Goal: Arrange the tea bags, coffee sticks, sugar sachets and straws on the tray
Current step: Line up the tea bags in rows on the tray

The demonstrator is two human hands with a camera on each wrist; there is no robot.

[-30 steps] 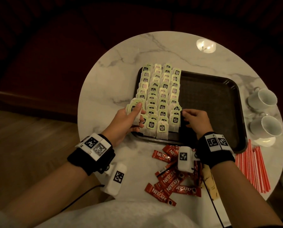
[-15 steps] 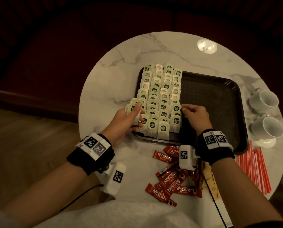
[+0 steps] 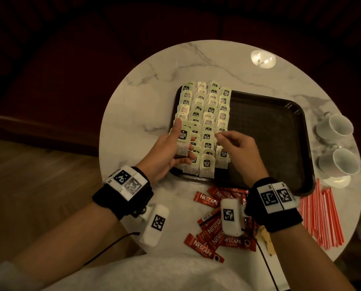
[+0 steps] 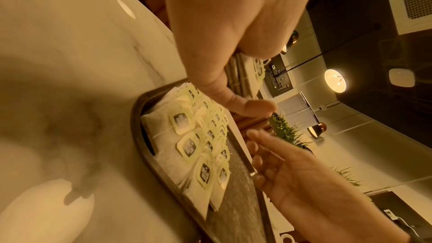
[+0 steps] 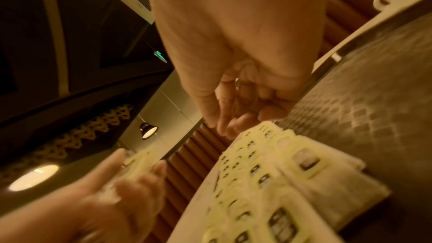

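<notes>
Several rows of green-tagged tea bags (image 3: 207,122) overlap on the left part of the black tray (image 3: 270,97). My left hand (image 3: 180,131) holds a small stack of tea bags (image 3: 185,137) upright above the tray's near left corner, thumb along the stack's outer side. My right hand (image 3: 219,137) hovers over the near rows, its loosely curled fingertips pointing at that stack and holding nothing I can see. The left wrist view shows the thumb (image 4: 245,106) under the held bags (image 4: 254,69). The right wrist view is blurred, with the rows (image 5: 268,173) below my fingers (image 5: 224,127).
Red Nescafe coffee sticks (image 3: 213,229) lie scattered on the marble table in front of the tray. A bundle of red straws (image 3: 322,217) lies at the right. Two white cups (image 3: 335,128) (image 3: 339,162) stand beyond the tray's right rim. A yellowish sachet (image 3: 265,240) lies near my right wrist.
My left hand has raised its stack of tea bags a little and turned it upward. My right hand has lifted off the rightmost row and moved left toward the stack.
</notes>
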